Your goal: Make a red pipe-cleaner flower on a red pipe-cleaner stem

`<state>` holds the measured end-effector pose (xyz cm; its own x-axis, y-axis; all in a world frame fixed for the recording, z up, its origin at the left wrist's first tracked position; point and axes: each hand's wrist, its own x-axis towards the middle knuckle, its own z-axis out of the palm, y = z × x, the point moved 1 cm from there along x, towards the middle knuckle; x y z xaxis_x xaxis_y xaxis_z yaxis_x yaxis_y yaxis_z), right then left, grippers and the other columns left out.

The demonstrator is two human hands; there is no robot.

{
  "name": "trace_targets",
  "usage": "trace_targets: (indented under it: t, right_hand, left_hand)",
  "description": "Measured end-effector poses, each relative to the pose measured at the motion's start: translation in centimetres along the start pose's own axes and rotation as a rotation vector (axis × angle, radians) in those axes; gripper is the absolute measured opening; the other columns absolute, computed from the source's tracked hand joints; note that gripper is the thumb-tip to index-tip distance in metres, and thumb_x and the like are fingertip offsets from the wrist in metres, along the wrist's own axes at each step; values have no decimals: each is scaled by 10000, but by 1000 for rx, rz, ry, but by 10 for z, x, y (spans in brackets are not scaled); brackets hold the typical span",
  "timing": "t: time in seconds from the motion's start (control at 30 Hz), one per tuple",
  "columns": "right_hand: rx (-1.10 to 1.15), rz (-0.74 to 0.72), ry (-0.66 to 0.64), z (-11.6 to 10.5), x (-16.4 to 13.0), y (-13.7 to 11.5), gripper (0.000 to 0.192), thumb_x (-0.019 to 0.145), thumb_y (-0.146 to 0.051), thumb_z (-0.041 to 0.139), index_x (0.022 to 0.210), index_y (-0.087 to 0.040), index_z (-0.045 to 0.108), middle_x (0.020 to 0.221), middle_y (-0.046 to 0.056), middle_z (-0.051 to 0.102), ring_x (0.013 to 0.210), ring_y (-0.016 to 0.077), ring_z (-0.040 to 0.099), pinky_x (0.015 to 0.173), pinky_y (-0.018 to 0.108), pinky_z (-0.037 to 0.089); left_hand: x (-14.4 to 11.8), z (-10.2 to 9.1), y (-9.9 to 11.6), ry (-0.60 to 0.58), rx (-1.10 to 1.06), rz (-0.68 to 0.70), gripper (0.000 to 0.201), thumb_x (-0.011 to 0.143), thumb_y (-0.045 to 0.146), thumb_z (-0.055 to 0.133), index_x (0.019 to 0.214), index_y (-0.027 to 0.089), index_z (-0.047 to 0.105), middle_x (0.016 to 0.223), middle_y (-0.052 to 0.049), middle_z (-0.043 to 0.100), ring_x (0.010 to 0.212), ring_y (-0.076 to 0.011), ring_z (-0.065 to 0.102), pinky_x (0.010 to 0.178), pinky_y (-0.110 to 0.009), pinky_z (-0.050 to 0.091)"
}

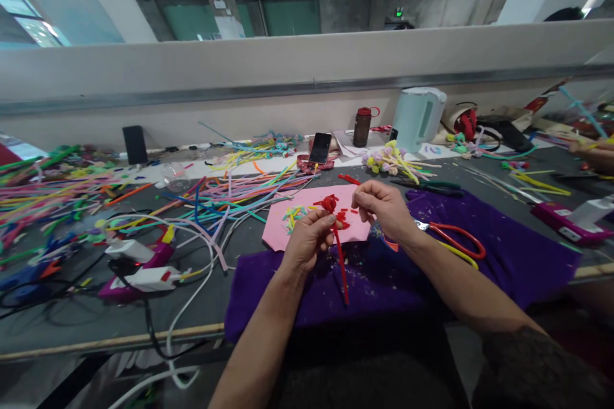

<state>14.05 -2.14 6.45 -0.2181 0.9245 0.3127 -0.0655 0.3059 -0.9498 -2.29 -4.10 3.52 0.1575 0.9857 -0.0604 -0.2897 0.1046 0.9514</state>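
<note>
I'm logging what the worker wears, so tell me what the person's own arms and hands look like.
Both hands are bare: the left hand and the right hand show no gloves, rings or watch that I can make out. The forearms are uncovered. Only near the right elbow does a dark, mottled sleeve show.

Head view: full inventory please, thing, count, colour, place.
red pipe cleaner: 1, red, twisted at top, held over the cloth
purple cloth: 1, purple, table front
pink sheet: 1, pink, behind the hands
scissors: 1, red handles, on cloth at right
loose pipe cleaners: many, mixed colours, table left
phone: 1, black, propped centre back
bottle: 1, brown with red cap, back
kettle: 1, pale, back right
left hand: pinches the stem
right hand: fingers closed near the twisted top
</note>
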Motion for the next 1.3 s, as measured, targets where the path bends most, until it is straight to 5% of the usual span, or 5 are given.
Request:
trace_targets:
  t: [0.17, 0.3, 0.47, 0.93, 1.3]
  right_hand:
    - [-21, 41, -140, 2, 1, 4, 258, 788, -344, 512, 970, -171, 575, 829, 31, 604, 516, 70, 521, 390, 169, 359]
    - [-116, -8, -350, -5, 1, -3, 568, 694, -239, 635, 1228, -235, 440, 1113, 70, 542, 666, 82, 550, 538, 204, 452]
    - [-187, -72, -546, -16, 2, -9, 562, 657, -202, 665, 1187, -232, 479, 1136, 63, 531, 693, 85, 552, 563, 210, 446]
    - [-176, -52, -450, -10, 0, -4, 268, 698, -258, 641, 941, -165, 573, 819, 12, 586, 627, 84, 508, 528, 198, 410]
    - [-224, -96, -448, -12, 1, -6, 309, 702, -245, 636, 986, -147, 565, 860, 31, 608, 610, 76, 538, 531, 197, 422]
  left_hand:
    - [-1, 0, 0, -5, -4, -44, 213, 635, 300, 673, 727, 137, 571, 555, 19, 586, 326, -6, 355, 319, -142, 179]
    - [-2, 1, 1, -95, 32, -89, 211, 669, 328, 621, 629, 128, 568, 419, 39, 480, 293, -17, 299, 317, -167, 159]
    - [-2, 1, 0, -241, 115, -162, 260, 680, 368, 590, 571, 133, 557, 347, 36, 422, 266, -35, 280, 312, -189, 132]
    - [-1, -2, -5, -286, 107, -136, 235, 724, 338, 557, 641, 120, 584, 382, 35, 445, 276, -27, 292, 314, -167, 153]
    - [-3, 0, -2, -274, 110, -156, 259, 683, 375, 621, 662, 122, 571, 422, 36, 476, 306, -22, 312, 329, -163, 173]
